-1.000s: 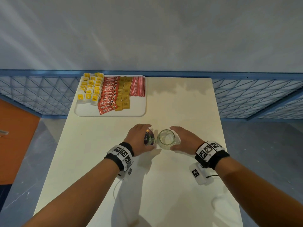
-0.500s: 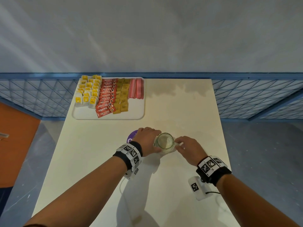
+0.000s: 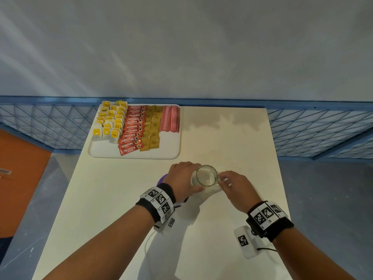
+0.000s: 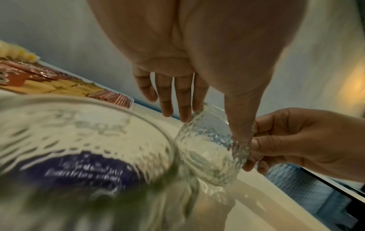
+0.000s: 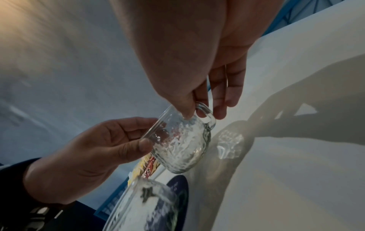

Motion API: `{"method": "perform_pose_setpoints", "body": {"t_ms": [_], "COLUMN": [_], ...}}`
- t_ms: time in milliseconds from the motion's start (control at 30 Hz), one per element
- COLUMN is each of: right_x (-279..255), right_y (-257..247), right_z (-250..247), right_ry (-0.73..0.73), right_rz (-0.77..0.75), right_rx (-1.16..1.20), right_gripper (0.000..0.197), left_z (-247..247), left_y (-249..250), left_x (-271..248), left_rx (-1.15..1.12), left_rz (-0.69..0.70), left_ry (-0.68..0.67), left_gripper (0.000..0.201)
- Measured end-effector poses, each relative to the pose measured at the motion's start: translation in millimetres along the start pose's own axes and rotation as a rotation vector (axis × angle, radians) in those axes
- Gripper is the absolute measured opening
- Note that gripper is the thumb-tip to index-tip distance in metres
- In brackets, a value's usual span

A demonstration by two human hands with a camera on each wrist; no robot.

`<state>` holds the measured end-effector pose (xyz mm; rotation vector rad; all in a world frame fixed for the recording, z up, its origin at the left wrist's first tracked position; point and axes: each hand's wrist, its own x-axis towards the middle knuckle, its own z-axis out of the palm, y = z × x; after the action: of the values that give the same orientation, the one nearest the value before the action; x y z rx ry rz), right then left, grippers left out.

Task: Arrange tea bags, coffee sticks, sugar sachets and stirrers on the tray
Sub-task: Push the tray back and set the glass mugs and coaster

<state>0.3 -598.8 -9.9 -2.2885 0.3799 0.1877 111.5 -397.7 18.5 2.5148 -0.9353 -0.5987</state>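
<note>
A white tray [image 3: 105, 149] at the far left of the table holds rows of yellow tea bags [image 3: 110, 122], red coffee sticks [image 3: 132, 130], tan sugar sachets [image 3: 153, 128] and red-striped stirrers [image 3: 169, 119]. Nearer me, both hands hold a small textured glass mug [image 3: 205, 176], tilted just above the table. My left hand [image 3: 181, 178] grips its body with thumb and fingers [image 4: 185, 112]. My right hand [image 3: 236, 186] pinches the mug's handle [image 5: 207, 115] between thumb and forefinger. The mug [image 5: 181, 140] looks empty.
A second clear glass [image 4: 79, 140] stands on a purple coaster [image 3: 161, 178] just under my left wrist, close to the held mug. The cream table [image 3: 232, 138] is bordered by a blue mesh rail [image 3: 312, 128] at the back and sides.
My left hand has shifted from the other glass onto the mug's body. The right hand has slid from the mug's side to its handle. The purple coaster has come into view.
</note>
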Motion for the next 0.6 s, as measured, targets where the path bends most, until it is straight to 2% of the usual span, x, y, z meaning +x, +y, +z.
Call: {"method": "perform_pose_setpoints", "body": {"t_ms": [133, 400, 600], "right_x": [28, 106, 163], "right_y": [-15, -39, -45], "right_z": [-13, -33, -32], "right_ry": [0.049, 0.097, 0.106], "right_rz": [-0.061, -0.143, -0.142], "right_rx": [0.007, -0.052, -0.101], "right_gripper": [0.020, 0.018, 0.020], "left_z": [-20, -58, -66], "left_y": [-6, -28, -51], "left_x": [19, 72, 116], "left_rx": [-0.054, -0.165, -0.189], "left_rz": [0.006, -0.029, -0.076], "left_ry": [0.078, 0.145, 0.175], "left_gripper": [0.061, 0.064, 0.064]}}
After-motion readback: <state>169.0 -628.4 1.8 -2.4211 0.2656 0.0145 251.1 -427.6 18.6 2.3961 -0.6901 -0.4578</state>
